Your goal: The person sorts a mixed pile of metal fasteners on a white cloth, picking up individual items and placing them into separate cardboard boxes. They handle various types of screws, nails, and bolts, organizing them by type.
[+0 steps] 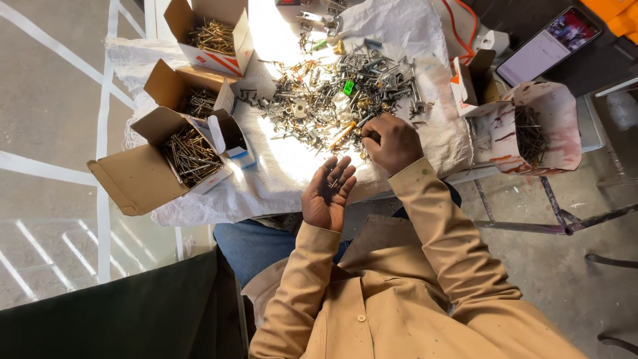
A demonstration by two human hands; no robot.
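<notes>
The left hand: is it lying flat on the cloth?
No, the left hand is raised palm-up before the table edge, with a few small screws in its palm.

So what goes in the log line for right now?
left hand: open, small screws in palm | right hand: picking in hardware pile | boxes of screws left

Left hand (327,194) palm up, cupped, a few small screws (332,179) lying in it. Right hand (392,141) knuckles up, fingertips pinched into the near edge of the mixed hardware pile (335,93) on the white cloth (292,166). Three open cardboard boxes (189,154) of screws at left, torn box of dark nails (530,133) at right, phone (548,45) beyond it.
</notes>
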